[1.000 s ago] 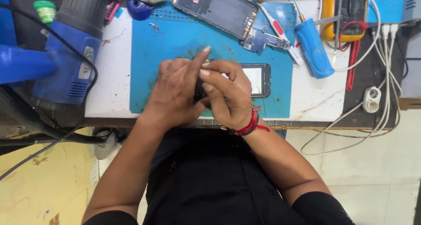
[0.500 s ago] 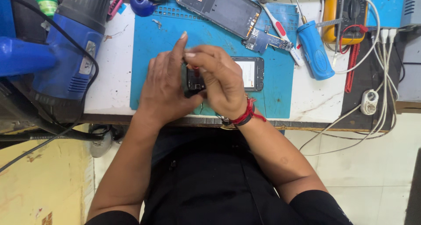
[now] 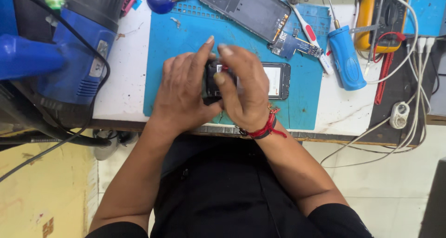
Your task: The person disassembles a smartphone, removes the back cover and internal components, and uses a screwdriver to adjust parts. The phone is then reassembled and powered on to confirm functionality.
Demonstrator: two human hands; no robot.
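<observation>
A small black phone (image 3: 277,80) lies opened on the blue work mat (image 3: 186,38), its right end showing a pale panel. My left hand (image 3: 183,91) rests over its left end with the fingers curled around it and the index finger stretched up. My right hand (image 3: 244,87), with a red thread band at the wrist, presses on the phone's middle, thumb and fingertips pinched on a small part there. Both hands hide most of the phone's body.
A larger opened phone (image 3: 248,8) and a small circuit board (image 3: 292,45) lie at the mat's far edge. A white-and-red brush (image 3: 310,33), a blue screwdriver handle (image 3: 346,59), a yellow multimeter (image 3: 371,19), white cables (image 3: 409,80) stand right. A blue heat gun (image 3: 74,57) sits left.
Both hands have shifted up the mat together with the phone. The right hand's fingers have moved onto the phone's middle and the left index finger has straightened.
</observation>
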